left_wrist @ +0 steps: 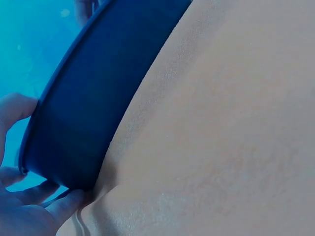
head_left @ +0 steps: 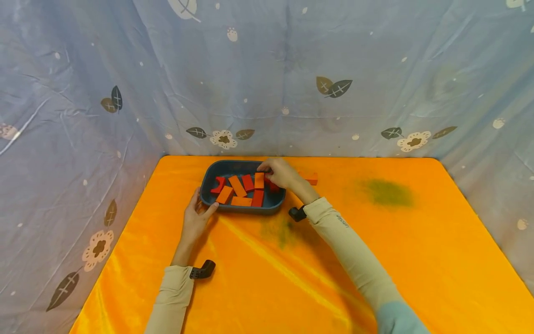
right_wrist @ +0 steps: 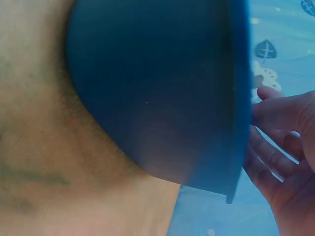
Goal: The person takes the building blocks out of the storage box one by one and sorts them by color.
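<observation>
A dark blue-grey tray [head_left: 250, 210] holds several red and orange toy blocks, among them an orange block [head_left: 237, 186] and a red arch-shaped block [head_left: 219, 184]. My left hand [head_left: 195, 220] grips the tray's near left corner, thumb at the rim and fingers around the end wall. In the left wrist view those fingers [left_wrist: 66, 206] touch the outer wall. My right hand [head_left: 281, 174] reaches over the right end, fingertips beside an upper orange block [head_left: 259, 180]. The tray wall [right_wrist: 157, 98] hides the fingertips in the right wrist view, so whether they pinch a block is unclear.
Another orange block [head_left: 309, 178] lies on the orange-yellow cloth just right of the tray, partly behind my right wrist. Patterned grey-blue curtains [head_left: 267, 93] hang behind and at both sides of the table. A green smudge [head_left: 387, 193] marks the cloth farther right.
</observation>
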The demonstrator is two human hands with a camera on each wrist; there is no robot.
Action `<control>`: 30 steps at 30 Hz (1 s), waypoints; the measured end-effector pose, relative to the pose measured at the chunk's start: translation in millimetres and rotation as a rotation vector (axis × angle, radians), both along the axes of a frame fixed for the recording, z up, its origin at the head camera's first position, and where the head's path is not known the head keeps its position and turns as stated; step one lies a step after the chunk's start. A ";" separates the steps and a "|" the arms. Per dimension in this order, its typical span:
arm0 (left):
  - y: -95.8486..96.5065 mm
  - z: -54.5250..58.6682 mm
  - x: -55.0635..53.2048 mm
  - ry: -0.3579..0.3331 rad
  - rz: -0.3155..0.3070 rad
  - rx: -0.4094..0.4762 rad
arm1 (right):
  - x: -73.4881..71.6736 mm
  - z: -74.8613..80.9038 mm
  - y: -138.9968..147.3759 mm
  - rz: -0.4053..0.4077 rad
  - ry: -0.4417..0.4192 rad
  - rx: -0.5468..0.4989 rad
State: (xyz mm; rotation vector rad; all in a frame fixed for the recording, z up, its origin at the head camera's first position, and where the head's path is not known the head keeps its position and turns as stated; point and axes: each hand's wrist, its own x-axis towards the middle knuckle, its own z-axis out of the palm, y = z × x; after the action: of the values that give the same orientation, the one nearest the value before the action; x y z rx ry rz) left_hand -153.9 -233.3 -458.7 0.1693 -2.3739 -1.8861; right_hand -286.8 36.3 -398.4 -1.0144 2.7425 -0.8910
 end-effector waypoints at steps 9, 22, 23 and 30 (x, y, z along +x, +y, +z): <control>0.1 1.7 0.2 0.007 -0.008 -0.009 | -8.0 -10.4 -10.0 0.148 0.027 0.208; 0.7 7.1 0.8 -0.019 -0.007 0.016 | -8.4 -20.6 -23.5 0.120 0.123 0.381; 1.9 10.6 1.9 -0.024 -0.008 0.018 | -8.2 -21.3 -24.0 0.113 0.140 0.389; 9.6 33.7 12.1 -0.042 -0.013 0.019 | -7.9 -22.7 -25.4 0.087 0.186 0.415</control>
State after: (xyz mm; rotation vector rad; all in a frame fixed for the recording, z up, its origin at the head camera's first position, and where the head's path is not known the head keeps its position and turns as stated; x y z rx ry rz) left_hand -141.8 -223.7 -425.0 0.1964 -2.3906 -1.9297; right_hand -294.7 10.9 -421.1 -1.1636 2.8260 -0.2040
